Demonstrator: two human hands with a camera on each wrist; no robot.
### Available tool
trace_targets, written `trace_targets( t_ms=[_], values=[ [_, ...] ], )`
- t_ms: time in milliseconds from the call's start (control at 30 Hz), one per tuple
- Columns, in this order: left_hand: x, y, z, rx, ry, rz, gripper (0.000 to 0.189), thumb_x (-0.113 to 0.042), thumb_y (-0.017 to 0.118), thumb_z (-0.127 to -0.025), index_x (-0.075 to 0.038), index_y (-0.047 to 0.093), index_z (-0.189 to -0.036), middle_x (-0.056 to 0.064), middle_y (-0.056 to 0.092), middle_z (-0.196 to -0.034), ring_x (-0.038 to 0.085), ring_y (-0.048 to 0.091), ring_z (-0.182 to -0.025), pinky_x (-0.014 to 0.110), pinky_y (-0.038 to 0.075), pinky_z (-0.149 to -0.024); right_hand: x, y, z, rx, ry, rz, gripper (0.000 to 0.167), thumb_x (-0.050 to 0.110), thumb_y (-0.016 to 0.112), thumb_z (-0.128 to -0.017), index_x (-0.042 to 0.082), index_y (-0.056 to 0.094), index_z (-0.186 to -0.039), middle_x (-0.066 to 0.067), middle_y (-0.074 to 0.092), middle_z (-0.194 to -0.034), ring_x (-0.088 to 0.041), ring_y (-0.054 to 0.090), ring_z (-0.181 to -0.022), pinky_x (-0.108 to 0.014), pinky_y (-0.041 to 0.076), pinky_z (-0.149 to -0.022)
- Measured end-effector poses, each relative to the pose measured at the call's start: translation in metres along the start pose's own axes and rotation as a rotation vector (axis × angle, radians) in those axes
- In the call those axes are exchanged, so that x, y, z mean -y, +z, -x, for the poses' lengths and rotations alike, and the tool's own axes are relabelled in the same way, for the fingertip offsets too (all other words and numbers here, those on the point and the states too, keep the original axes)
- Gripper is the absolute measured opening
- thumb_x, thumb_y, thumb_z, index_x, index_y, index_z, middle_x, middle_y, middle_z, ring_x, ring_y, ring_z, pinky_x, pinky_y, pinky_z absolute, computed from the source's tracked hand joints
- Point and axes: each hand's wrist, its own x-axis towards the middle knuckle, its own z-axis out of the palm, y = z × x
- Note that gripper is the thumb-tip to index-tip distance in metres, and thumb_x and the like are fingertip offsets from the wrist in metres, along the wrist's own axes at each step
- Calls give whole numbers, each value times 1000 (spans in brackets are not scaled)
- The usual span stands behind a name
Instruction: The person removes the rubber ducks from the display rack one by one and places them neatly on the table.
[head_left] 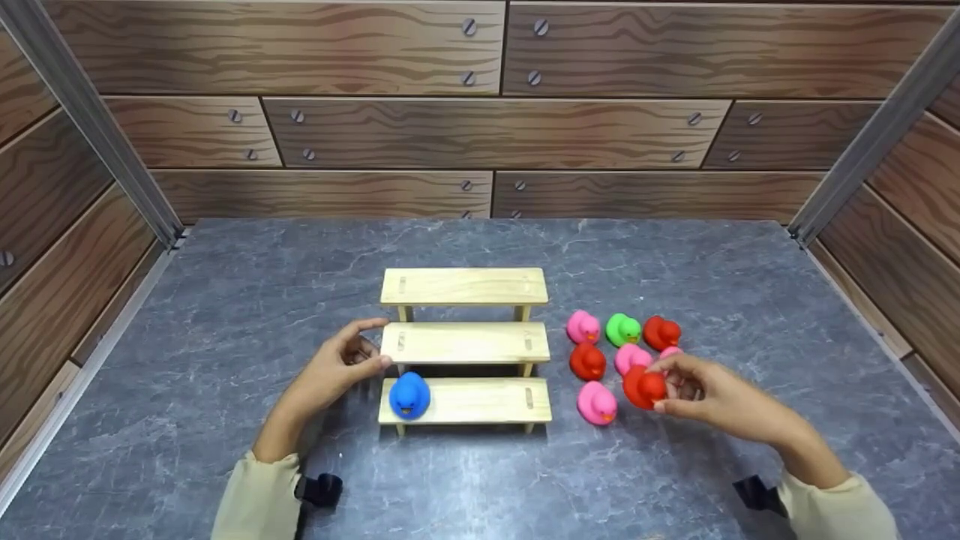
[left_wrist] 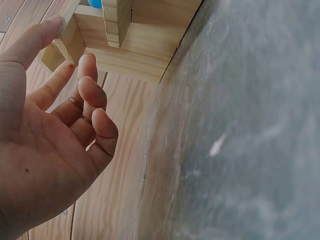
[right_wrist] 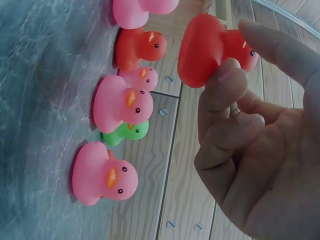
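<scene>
My right hand (head_left: pixel 701 390) pinches a red rubber duck (head_left: pixel 643 387) between thumb and fingers; in the right wrist view the duck (right_wrist: pixel 202 50) is held up off the table. A three-step wooden stand (head_left: pixel 465 343) is at the middle of the table. At its left end, my left hand (head_left: pixel 334 367) pinches the middle step's edge with thumb and index finger, the other fingers loosely curled, as the left wrist view shows. A blue rubber duck (head_left: pixel 409 396) sits on the left part of the lowest step.
Right of the stand, several rubber ducks stand on the grey marbled table (head_left: pixel 285 262): pink (head_left: pixel 597 403), red (head_left: pixel 587 361) and green (head_left: pixel 623 329) ones among them. Wood-patterned walls (head_left: pixel 375 135) enclose the back and both sides.
</scene>
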Motion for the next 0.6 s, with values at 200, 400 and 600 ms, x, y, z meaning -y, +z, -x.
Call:
trace_targets(
  t_ms=[200, 400, 600],
  values=[
    [0, 0, 1, -5, 2, -8, 58, -17, 69, -89, -3, 45, -140, 6, 59, -89, 9, 51, -72, 21, 42, -65, -6, 2, 0, 49, -66, 46, 30, 14, 70, -88, 1, 58, -113, 3, 54, -83, 1, 49, -74, -20, 44, -61],
    [-1, 0, 1, -12, -10, -16, 58, -17, 69, -89, -4, 45, -140, 6, 59, -89, 10, 51, -73, 22, 42, -65, -9, 1, -1, 90, -34, 71, 30, 17, 71, -87, 3, 58, -110, 1, 55, -84, 1, 49, -75, -20, 44, -63],
    [-2, 0, 1, -11, -11, -21, 58, -17, 69, -89, -5, 46, -140, 6, 60, -89, 10, 51, -73, 22, 42, -65, -12, 1, -2, 111, -8, 82, 31, 18, 72, -86, 3, 58, -109, 0, 56, -84, 0, 49, -74, -21, 44, -62]
  ],
)
